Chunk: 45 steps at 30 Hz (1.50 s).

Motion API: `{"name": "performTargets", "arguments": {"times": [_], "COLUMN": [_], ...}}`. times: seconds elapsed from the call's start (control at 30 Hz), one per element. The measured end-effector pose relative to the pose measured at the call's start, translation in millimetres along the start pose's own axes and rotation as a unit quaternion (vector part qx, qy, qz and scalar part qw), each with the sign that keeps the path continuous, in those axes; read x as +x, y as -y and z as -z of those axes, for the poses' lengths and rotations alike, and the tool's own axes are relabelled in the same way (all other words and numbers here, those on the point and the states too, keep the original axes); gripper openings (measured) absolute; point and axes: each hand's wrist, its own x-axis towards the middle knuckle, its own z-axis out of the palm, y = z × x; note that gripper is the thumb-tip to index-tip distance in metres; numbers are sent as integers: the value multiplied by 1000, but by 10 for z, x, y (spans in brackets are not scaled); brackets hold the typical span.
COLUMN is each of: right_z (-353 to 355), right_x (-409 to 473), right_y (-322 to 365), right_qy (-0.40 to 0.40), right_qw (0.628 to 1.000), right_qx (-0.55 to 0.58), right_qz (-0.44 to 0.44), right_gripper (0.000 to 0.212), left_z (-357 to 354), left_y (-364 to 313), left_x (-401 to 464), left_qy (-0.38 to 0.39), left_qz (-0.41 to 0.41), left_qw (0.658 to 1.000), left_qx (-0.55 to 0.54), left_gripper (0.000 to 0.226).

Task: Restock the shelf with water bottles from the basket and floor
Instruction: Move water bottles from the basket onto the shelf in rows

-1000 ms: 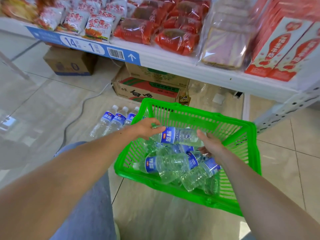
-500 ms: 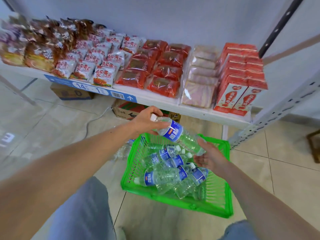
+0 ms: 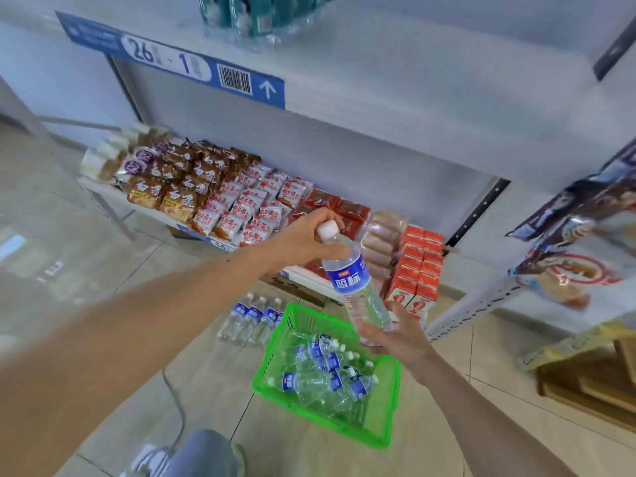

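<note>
Two bare hands share one clear plastic water bottle with a blue label and white cap, held up in the air in front of the shelving, tilted with the cap toward the upper left. Your left hand has its grip curled round the neck, thumb and fingers closed just under the cap. Your right hand cups the bottle's base from below, fingers bent up around the bottom.

Directly under the bottle, on the tiled floor, sits the bright green plastic basket, well apart from your hands. A heap of the same blue-labelled bottles lies on its side inside it. Just beside the basket's far left corner, a short row of upright water bottles stands on the floor.

Above your hands runs the white upper shelf with a blue price strip reading 26 and 1; a shrink-wrapped pack of bottles with teal labels rests on it, blurred. The low white shelf behind your left hand carries red-and-white snack packets, brown noodle packets and red cartons. Your jeans-clad knee shows at the bottom edge.
</note>
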Motion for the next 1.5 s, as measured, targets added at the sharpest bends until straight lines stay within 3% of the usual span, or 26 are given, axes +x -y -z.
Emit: {"name": "performTargets", "arguments": {"times": [0.13,0.27,0.37,0.5,0.63,0.8,1.0,1.23,1.4,1.5], "right_z": [172,234,290,325,304,310,270,240,259,336], "right_x": [-471,-881,-997,-1103,-1197,-1076,-656,158,593,834], "right_y": [652,1272,1621,1990,2426,2879,3506,3908,3952,4016], "right_qy": [0,-7,-21,-67,-102,-147,-205,-274,-288,-288], "right_qw": [995,976,958,944,935,924,929,928,926,925], "right_qx": [-88,-196,-256,-269,-266,-261,-188,-134,-132,-147], "right_qz": [39,92,129,179,213,239,243,214,206,200], "right_gripper": [76,58,67,80,66,65,60,62,58,59], "left_z": [158,312,405,551,689,847,1214,1716,1752,1759], "left_y": [-821,-1521,-1984,-2506,-2891,-3211,-3294,-2738,-2273,-2077], "left_x": [-222,-406,-504,-610,-574,-361,74,788,1221,1450], "left_qy": [1,-15,-27,-25,-38,-58,-78,-118,-106,-108], "left_qz": [-31,-52,-89,-134,-158,-200,-237,-184,-113,-83], "left_qw": [999,996,990,984,979,974,968,974,985,978], "left_qx": [38,74,104,116,121,90,6,52,83,158], "left_gripper": [41,44,44,49,54,55,49,37,42,51]}}
